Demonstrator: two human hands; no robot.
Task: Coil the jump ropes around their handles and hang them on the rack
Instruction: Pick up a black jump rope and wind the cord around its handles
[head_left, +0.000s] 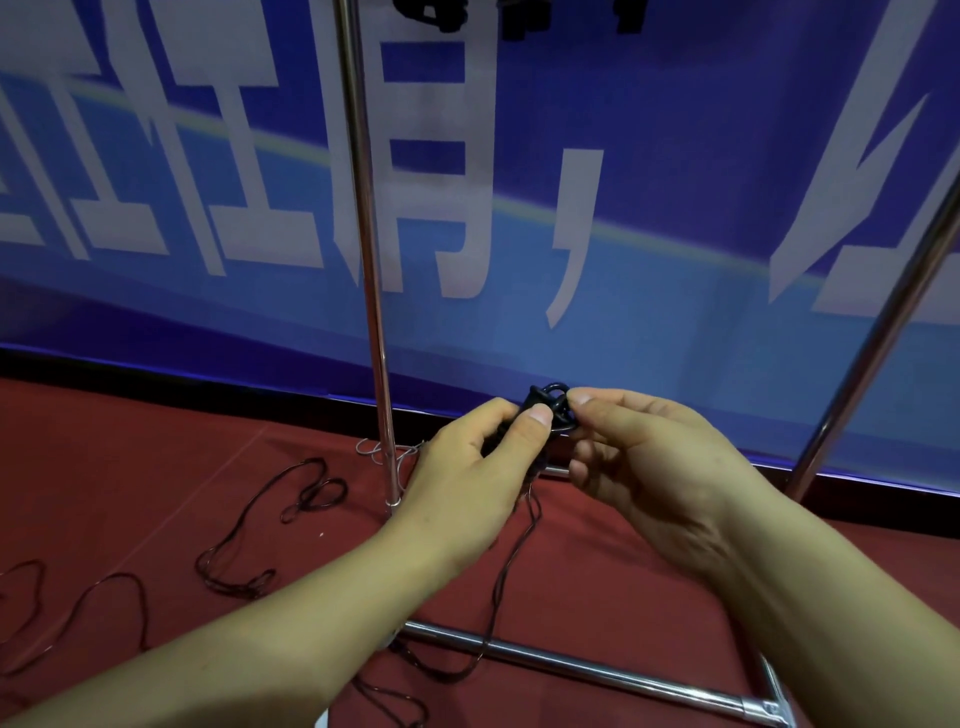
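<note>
The rack's base bar (571, 662) lies nearest, low across the red floor (130, 467), with a loose run of thin dark rope (506, 561) draped over it and climbing to the hands. More slack sprawls in loops on the floor to the left, well apart from the hands.

Above that, the left hand (467, 478) has its grip curled round the dark handles (537, 402), thumb pressed on top. The right hand (654, 462) pinches a small loop of rope at the handles' upper end, thumb and forefinger pressed together on it.

This looks like the winding step, early on, given how much rope is still loose. To do it well, I would keep the left hand steady as the anchor, lay each turn snug beside the last, and draw slack up evenly so it does not snag on the base bar or the upright pole (371, 312).

How many turns are already on is hidden by the fingers. Whether one handle or two are held cannot be told. Dark shapes at the top edge, perhaps hung ropes, are cut off against the blue banner (675, 182).
</note>
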